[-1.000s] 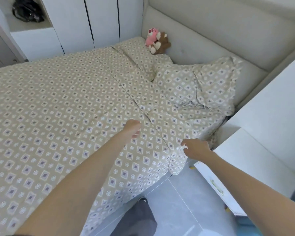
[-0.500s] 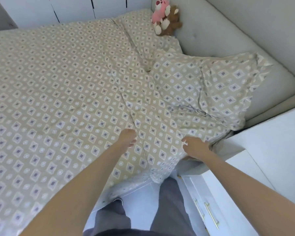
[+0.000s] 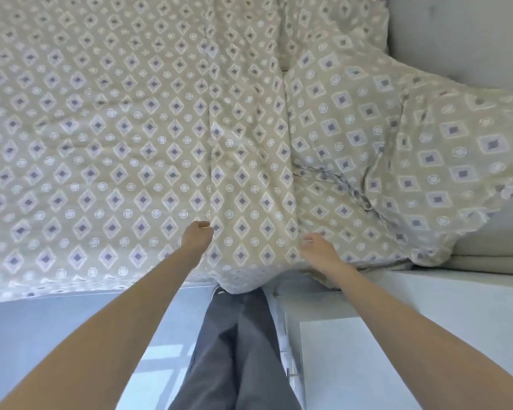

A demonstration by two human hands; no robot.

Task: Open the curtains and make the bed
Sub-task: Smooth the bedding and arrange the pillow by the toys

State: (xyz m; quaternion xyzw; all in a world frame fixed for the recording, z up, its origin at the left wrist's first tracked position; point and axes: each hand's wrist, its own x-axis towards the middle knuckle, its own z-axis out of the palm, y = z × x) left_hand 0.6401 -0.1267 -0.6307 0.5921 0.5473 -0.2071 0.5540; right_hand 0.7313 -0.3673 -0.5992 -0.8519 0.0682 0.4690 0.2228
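A beige quilt with a diamond pattern covers the bed, and its near corner hangs over the edge. My left hand lies on it by a long fold, its fingers curled and pinching the fabric. My right hand grips the quilt's edge close to the hanging corner, beside the pillow. A matching pillow leans crumpled against the headboard on the right.
A white nightstand stands right of my legs, tight against the bed. My grey trousers fill the gap between it and the bed. Pale tiled floor shows at lower left.
My view has tilted down and moved closer to the bed, so the soft toys and wardrobe are out of sight. Both hands stay at the quilt's near corner.
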